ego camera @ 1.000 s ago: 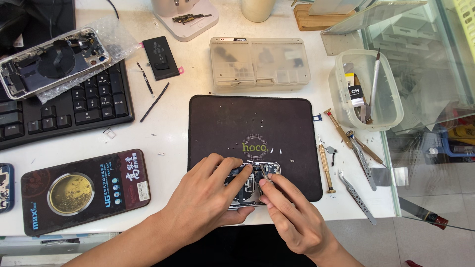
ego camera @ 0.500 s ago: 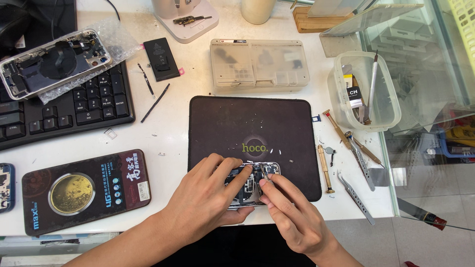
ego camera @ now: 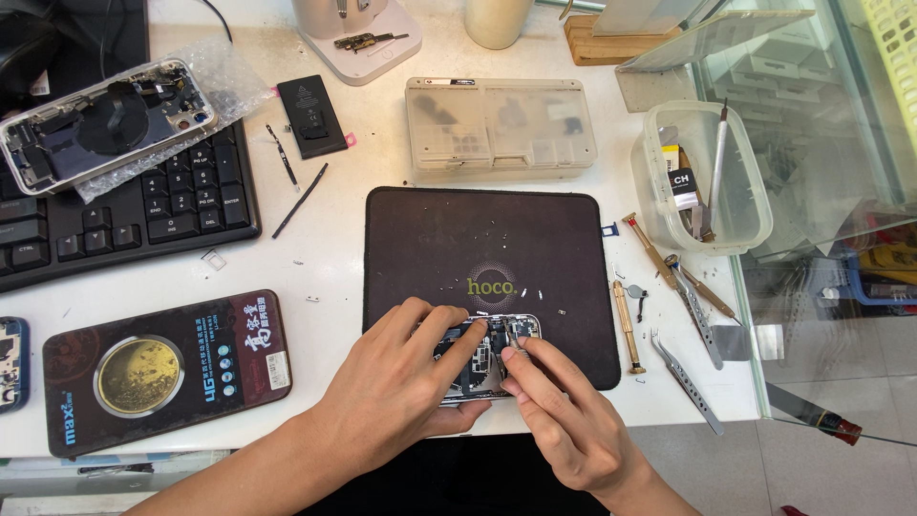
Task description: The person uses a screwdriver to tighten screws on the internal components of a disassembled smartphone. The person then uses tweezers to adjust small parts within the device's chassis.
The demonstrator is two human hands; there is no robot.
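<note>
Phone (ego camera: 485, 355), opened and face-up on the dark mat (ego camera: 449, 239) at the counter's (ego camera: 325, 268) near edge, lies unmoved since a second ago. The left hand (ego camera: 406, 382) clasps its frame; the right hand (ego camera: 559, 416) pinches at its upper innards, work unchanged. Screwdrivers (ego camera: 659, 277) lie beside.

Taking the dark mat (ego camera: 458, 239) as the landmark: a flat dark-red box (ego camera: 167, 371) with a gold disc window is lying well to its left, near the desk edge. A bubble-wrap bag (ego camera: 205, 91) is sitting up-left of the mat, over the keyboard. A clear tub (ego camera: 755, 205) to its right is holding something with a small black-and-white label (ego camera: 682, 186). No screens showing.
</note>
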